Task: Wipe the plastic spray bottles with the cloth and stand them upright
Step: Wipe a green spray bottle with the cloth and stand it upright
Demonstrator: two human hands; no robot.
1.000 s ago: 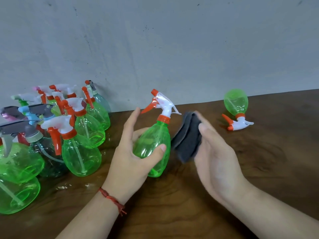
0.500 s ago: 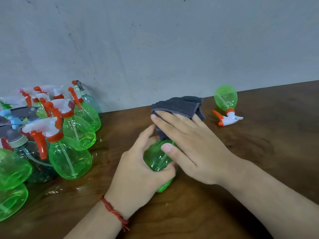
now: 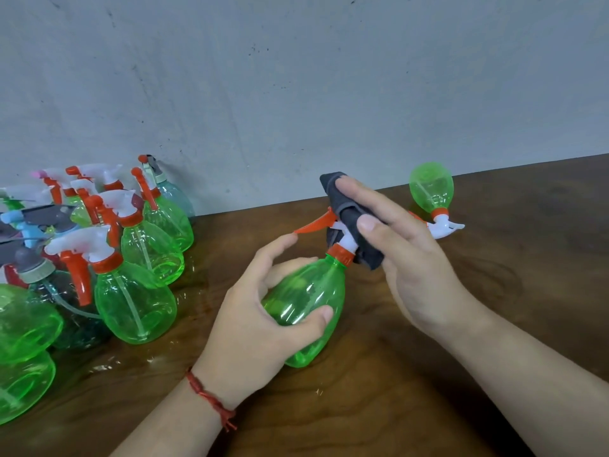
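My left hand point(image 3: 260, 318) grips the body of a green spray bottle point(image 3: 309, 295) with an orange collar, tilted toward the right, its base near the wooden table point(image 3: 395, 407). My right hand point(image 3: 412, 258) holds a dark grey cloth point(image 3: 349, 219) wrapped over the bottle's white spray head, with thumb and fingers pinching it there. The orange trigger point(image 3: 316, 222) sticks out to the left. Another green spray bottle point(image 3: 431, 189) lies on its side at the back right, nozzle toward me.
A cluster of several upright spray bottles point(image 3: 131, 291), mostly green with orange and white heads, stands at the left against the grey wall point(image 3: 296, 94). Small wet spots show on the table beside them.
The cloth has moved from draping over the whole top of the bottle to wrapping the spray head. The bottle now leans right and its trigger shows again.
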